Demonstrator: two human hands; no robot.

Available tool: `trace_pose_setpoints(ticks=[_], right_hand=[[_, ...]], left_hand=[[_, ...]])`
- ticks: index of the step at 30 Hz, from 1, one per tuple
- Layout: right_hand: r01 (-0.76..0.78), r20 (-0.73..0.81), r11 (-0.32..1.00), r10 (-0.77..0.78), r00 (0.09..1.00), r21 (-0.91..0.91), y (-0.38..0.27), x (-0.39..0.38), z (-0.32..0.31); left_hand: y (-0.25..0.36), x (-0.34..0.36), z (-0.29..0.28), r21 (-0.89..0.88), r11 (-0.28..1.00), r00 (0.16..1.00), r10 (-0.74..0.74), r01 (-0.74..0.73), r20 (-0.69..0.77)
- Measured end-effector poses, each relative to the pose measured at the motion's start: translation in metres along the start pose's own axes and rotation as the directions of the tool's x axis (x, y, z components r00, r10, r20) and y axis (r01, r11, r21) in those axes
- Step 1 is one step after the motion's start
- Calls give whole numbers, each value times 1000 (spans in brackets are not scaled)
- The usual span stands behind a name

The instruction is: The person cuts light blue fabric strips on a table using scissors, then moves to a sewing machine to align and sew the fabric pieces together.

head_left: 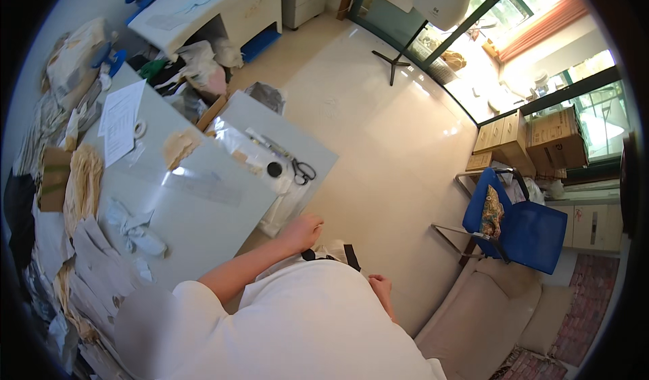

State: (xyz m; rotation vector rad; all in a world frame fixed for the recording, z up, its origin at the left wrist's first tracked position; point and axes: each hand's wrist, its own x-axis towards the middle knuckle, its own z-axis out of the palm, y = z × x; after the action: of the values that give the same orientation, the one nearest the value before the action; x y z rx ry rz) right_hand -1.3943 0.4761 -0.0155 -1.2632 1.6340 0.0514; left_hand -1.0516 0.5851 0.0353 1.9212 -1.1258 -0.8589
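My left hand [302, 231] has its fingers curled, near the right edge of the grey table [243, 204]; anything inside them is hidden. At my waist, cream fabric [334, 250] with black strips shows between my two hands. My right hand [380, 290] is low at my side, fingers curled, its grip unclear. On the lower board beside the table lie black-handled scissors [303, 171], a round black object [274, 169] and a clear ruler. Papers [123, 117], a tape roll [140, 129], tan scraps and pale cloth [138, 234] lie on the table.
Cloth piles [84, 245] line the left. A white desk [247, 21] stands at the back. A dress form [439, 1] stands by the glass doors. Cardboard boxes [551, 140], a blue chair [534, 234] and a beige sofa [483, 312] are on the right.
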Motion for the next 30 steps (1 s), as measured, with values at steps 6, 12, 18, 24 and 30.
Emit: trace_pose_setpoints(ticks=[6,12,18,24,30], right_hand=[[-106,-51,972,97,994,-211,-42,92,-57],[45,8,885,-47,999,-463,-72,255,-109],[174,149,912,-126,981,-371,-277,407,-166],[295,247,831,-197,949,-471,-483,503,-133],[308,315,851,-180,932,-426,-558,564,-54]], left_hand=[[23,123,-8,41,999,997,35,-33,-69],[11,213,24,-35,971,957,-237,235,-165],[33,299,9,-215,935,870,-343,281,-355],[6,382,-12,-290,881,772,-469,374,-430],[-36,505,-97,-328,874,760,-477,358,-442]])
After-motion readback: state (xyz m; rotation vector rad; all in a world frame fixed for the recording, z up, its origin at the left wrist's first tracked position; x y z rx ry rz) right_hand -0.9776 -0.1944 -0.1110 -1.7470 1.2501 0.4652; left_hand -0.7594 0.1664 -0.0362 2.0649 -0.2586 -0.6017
